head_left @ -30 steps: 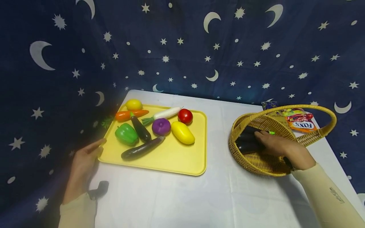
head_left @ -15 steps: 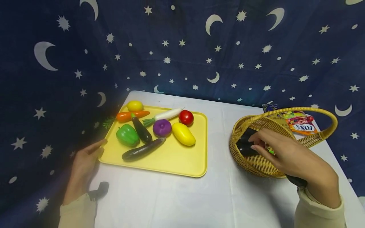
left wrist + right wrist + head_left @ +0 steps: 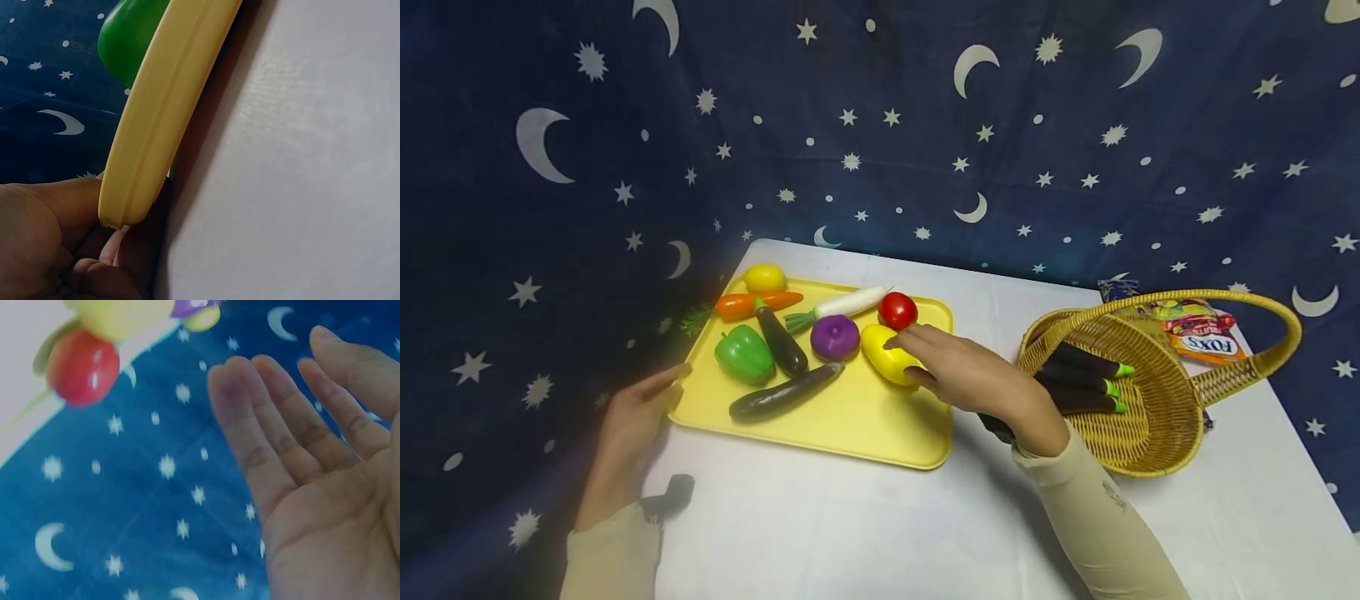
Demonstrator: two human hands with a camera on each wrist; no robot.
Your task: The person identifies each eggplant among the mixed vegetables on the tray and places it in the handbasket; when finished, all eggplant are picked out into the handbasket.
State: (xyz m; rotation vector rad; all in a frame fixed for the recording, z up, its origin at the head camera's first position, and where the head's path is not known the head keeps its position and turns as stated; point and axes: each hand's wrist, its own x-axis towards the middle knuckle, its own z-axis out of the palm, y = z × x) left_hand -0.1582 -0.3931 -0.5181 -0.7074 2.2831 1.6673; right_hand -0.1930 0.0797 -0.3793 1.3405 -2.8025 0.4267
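Note:
My left hand [image 3: 636,417] holds the left front corner of the yellow tray [image 3: 880,429]; in the left wrist view, thumb and fingers lie around the tray's edge [image 3: 156,119]. Over the tray's right side, my right hand [image 3: 970,371] hovers just above a yellow mango [image 3: 880,346], partly hiding it. Its fingers are extended and the palm holds nothing in the right wrist view. Also on the tray are a green bell pepper [image 3: 745,354], two eggplants, a purple round vegetable [image 3: 835,337], a white radish [image 3: 850,302], a carrot [image 3: 748,305], a tomato [image 3: 897,311] and a lemon [image 3: 764,277].
Right of the tray stands a wicker basket [image 3: 1165,429] with a tall handle, holding dark eggplants [image 3: 1082,362] with green stems. Behind it lie snack packets [image 3: 1202,333]. A white cloth [image 3: 820,533] covers the table, and a blue star-and-moon curtain [image 3: 910,100] hangs behind.
My right hand has left the basket, where it was at the eggplants, and moved left over the tray to the mango. The left hand stays on the tray corner.

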